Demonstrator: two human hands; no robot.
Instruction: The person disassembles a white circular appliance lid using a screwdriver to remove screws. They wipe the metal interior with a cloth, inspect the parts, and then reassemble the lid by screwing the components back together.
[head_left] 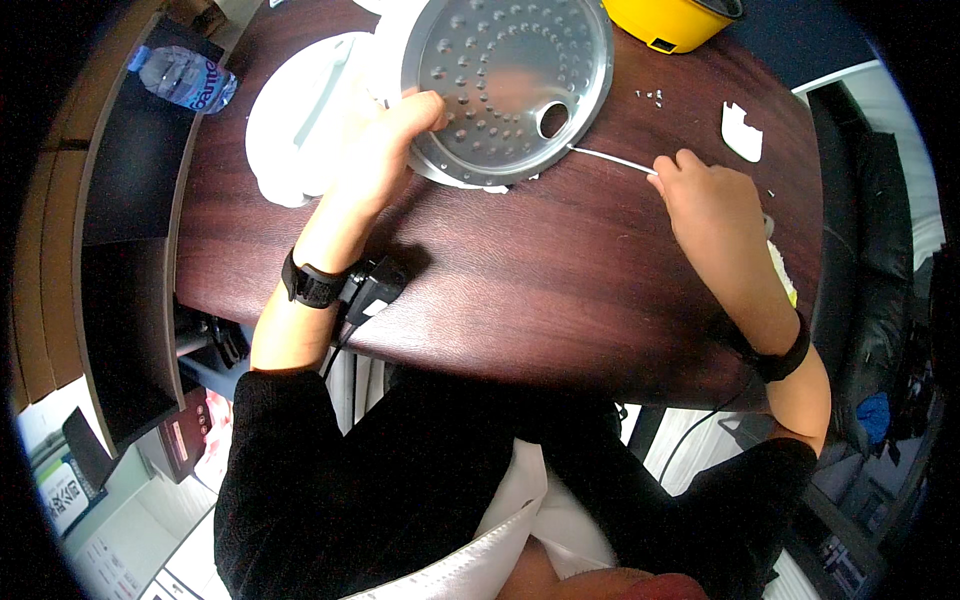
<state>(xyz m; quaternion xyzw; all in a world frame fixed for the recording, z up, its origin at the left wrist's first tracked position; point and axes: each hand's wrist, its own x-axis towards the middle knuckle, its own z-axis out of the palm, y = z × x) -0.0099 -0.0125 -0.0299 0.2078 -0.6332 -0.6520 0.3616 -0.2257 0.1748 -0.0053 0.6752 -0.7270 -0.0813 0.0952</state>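
My left hand [385,140] grips the left edge of a round silvery metal plate [500,90], its thumb lying on the face. The plate is tilted, covered with rings of small dimples, and has one larger oval hole near its lower right rim. White material shows behind its lower edge. From that rim a thin white strip or rod [615,158] runs straight to my right hand [705,200], whose fingers pinch its other end. I cannot tell whether it is joined to the plate. A round white part [305,115] with a raised bar lies beside my left hand.
A yellow appliance [670,25] stands at the far right, with a broken white piece [741,133] and small white crumbs [652,97] nearer. A clear water bottle [187,80] is at the left. A black device with a cable [375,290] is by my left wrist on the dark wooden table [520,290].
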